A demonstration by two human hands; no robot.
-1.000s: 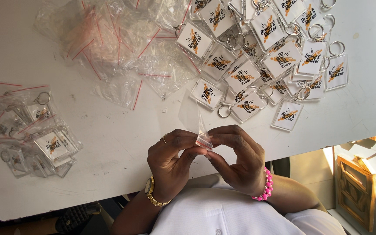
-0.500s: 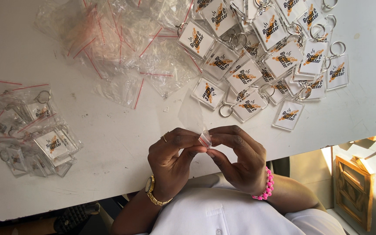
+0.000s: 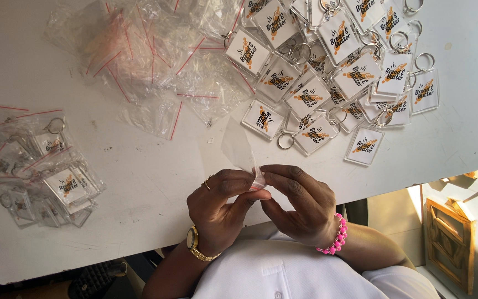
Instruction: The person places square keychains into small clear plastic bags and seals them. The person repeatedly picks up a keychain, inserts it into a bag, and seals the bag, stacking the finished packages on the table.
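Note:
My left hand, with a ring and a gold watch, and my right hand, with a pink bead bracelet, meet at the near edge of the white table. Both pinch the red-striped mouth of one small clear plastic bag, which stands up and away from my fingers. I cannot tell whether anything is inside the bag. Beyond my hands, to the right, lies a heap of square keychains with metal rings.
A pile of several clear bags with red strips lies at the far middle. Bagged keychains are stacked at the left. Right of the table edge the floor and a wooden frame show.
Both hands have stayed in place, fingers shifting slightly at the bag's mouth. Nothing else on the table has moved.

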